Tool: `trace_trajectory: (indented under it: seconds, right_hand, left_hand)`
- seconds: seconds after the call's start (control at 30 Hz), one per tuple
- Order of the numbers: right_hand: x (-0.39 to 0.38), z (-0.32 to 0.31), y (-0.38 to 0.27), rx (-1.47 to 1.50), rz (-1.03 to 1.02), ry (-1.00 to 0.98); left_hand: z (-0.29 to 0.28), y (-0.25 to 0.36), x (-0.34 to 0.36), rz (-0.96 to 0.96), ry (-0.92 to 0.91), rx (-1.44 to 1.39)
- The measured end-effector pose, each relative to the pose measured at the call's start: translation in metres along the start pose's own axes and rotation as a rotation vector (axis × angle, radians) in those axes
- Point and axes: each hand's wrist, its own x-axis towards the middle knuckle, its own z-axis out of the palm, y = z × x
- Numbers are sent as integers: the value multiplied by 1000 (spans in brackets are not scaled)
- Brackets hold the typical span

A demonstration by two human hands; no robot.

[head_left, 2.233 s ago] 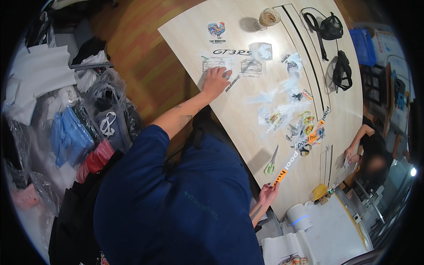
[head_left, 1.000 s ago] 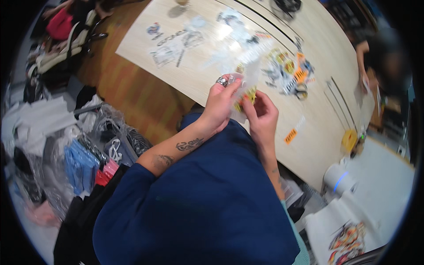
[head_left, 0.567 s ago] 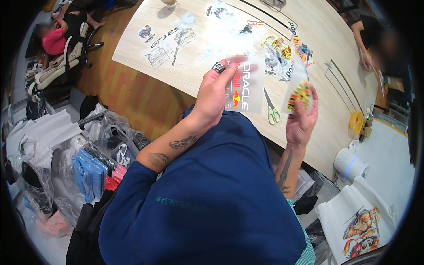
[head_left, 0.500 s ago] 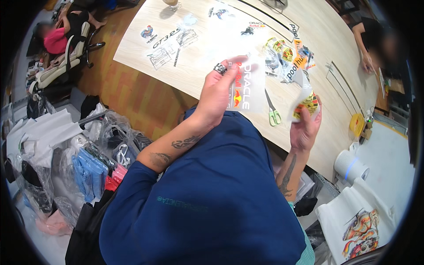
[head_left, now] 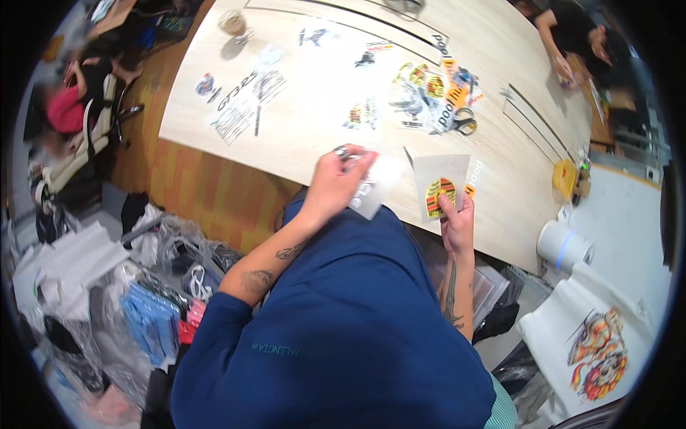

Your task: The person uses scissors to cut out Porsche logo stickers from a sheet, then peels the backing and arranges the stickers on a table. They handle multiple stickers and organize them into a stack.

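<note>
Between the fingers and thumb of my left hand (head_left: 332, 184) is a translucent transfer sheet (head_left: 373, 187) with pale lettering, tilted over the table's near edge. My right hand (head_left: 459, 227) pinches another translucent transfer sheet (head_left: 437, 169), which bears a yellow, red and black design near my thumb. Beside that hand an orange-and-black lettered strip (head_left: 474, 179) shows. A scissor blade (head_left: 409, 156) pokes out by the right-hand sheet, its handles hidden. Farther back lie a small printed transfer (head_left: 362, 114) and an overlapping pile of colourful transfers (head_left: 418, 93), with black-handled scissors (head_left: 466, 123) at its edge.
Car-drawing transfers (head_left: 236, 120) and a drink glass (head_left: 234, 25) occupy the table's left side. At right are a yellow roll (head_left: 564, 177), a white cylinder (head_left: 566, 244) and a printed white garment (head_left: 597, 350). Bagged clothes (head_left: 150, 314) lie left. Another person's arm (head_left: 554, 50) is across the table.
My left hand has lowered and tilted its sheet. The right-hand sheet, curled before, now stands flatter with its design showing, and that hand has come nearer me. The view has shifted.
</note>
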Motion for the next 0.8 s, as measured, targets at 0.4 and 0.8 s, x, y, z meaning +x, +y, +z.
trace_trajectory:
  seconds: [0.4,0.8]
  right_hand:
    - [161,-97,121,-537,82,174]
    - [317,-68,90,-1075,81,316]
  left_hand:
    - [-33,-58,26,-186,177,142]
    - [-29,-100,64,-211,248,274]
